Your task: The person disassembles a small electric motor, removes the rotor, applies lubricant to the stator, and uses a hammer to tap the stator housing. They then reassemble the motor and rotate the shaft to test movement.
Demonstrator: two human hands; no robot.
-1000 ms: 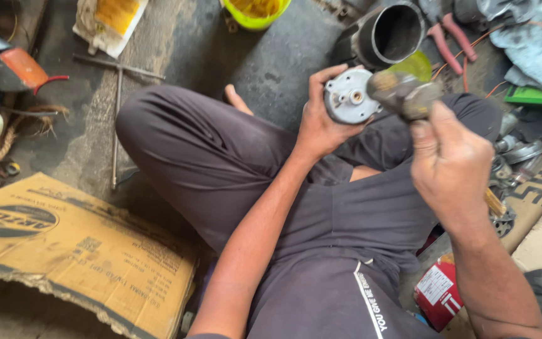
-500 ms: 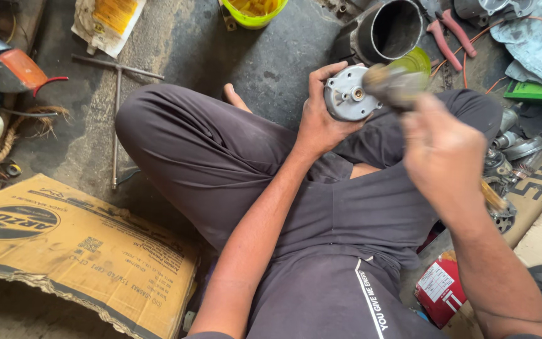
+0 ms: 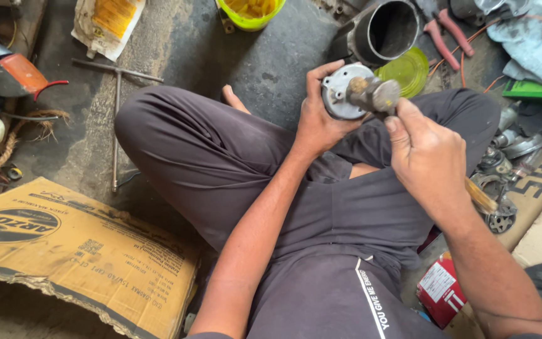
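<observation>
Vs. a sec ago the right hand [image 3: 431, 157] has come back off the part a bit & its hammer [image 3: 374, 94] head now reads sharp, not smeared w/ motion, just beside the round metal end cover [image 3: 337, 94]; looks like a pause btwn taps, so the fitting work seems ongoing, not done. Right hand is closed round the wooden handle, whose end sticks out past the wrist. Left hand [image 3: 321, 122] is wrapped round the cover from behind, fingers curled over its rim, holding it up over the knees, in front of the black cylinder housing [image 3: 381, 31] on the floor. Cover: grey, disc-shaped, dull & scuffed, w/ a stubby brass-tinted hub at centre.
</observation>
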